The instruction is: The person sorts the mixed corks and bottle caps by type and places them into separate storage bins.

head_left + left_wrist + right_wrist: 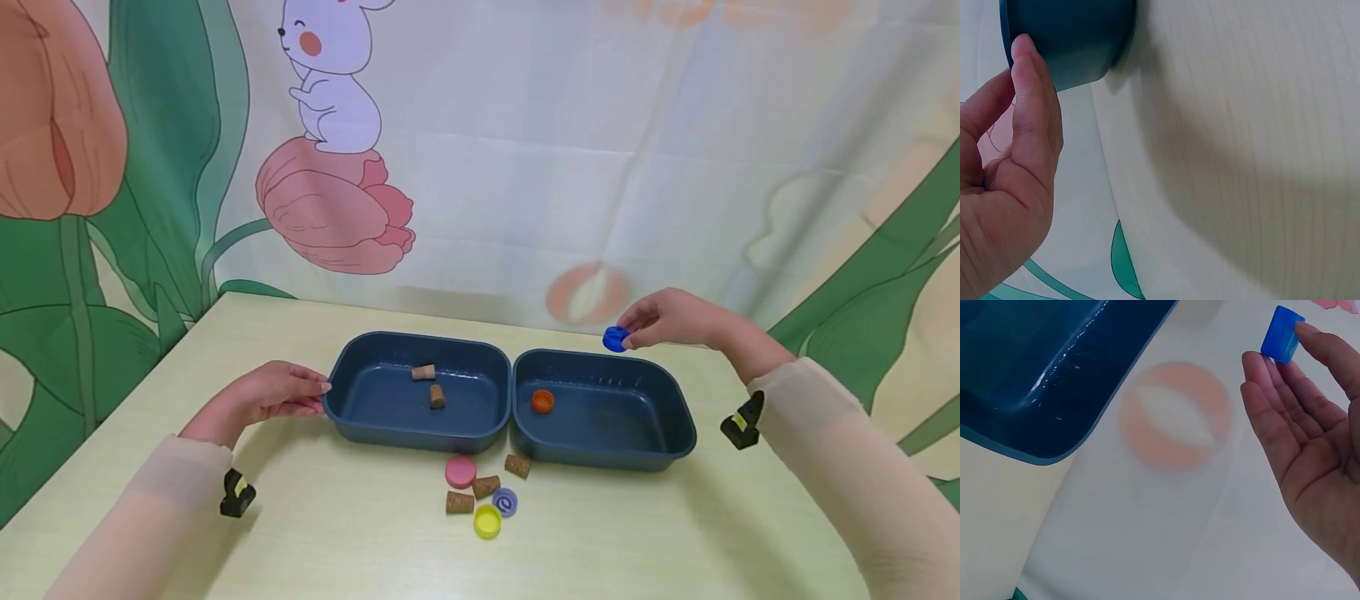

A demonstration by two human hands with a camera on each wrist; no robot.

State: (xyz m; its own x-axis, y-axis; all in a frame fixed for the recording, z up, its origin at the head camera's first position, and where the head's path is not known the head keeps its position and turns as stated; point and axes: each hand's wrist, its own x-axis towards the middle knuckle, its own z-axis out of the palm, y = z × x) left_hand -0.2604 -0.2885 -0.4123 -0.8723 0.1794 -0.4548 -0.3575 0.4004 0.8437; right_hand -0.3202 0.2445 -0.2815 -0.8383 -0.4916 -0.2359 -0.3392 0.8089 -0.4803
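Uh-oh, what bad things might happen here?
The round blue plastic cap is pinched by the right hand near the far rim of the dark blue rectangular tray holding the round orange cap; it might slip and fall behind.

The left hand touches the end of the other dark blue rectangular tray, so a bump might slide it and roll its two brown corks.

Left hand [1019, 169] touching a dark blue tray [1079, 37], shadowed pale table [1285, 94], green leaf print [1125, 265]

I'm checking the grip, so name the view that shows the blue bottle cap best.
The right wrist view: the blue bottle cap appears largest there, side-on, pinched by the right hand. The head view shows it smaller; the left wrist view, not at all.
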